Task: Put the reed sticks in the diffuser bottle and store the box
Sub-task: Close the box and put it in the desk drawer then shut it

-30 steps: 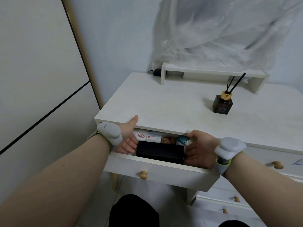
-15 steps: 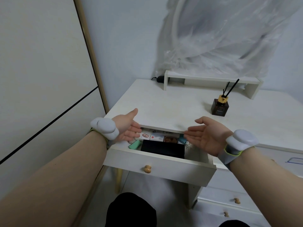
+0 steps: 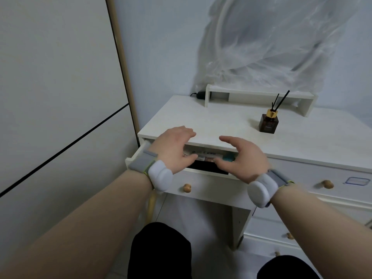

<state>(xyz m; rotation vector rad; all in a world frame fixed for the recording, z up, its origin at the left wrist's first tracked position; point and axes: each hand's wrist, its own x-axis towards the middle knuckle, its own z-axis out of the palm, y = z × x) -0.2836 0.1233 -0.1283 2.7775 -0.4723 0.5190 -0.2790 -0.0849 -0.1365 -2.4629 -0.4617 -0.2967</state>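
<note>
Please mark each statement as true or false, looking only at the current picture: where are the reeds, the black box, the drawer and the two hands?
1. The reed sticks stand in the diffuser bottle. True.
2. The black box lies on the desk top. False: it lies inside the open drawer.
3. The left hand holds the black box. False: it hovers open above the drawer, holding nothing.
4. The right hand is open and empty. True.
5. The drawer is fully closed. False: it is pulled out.
</note>
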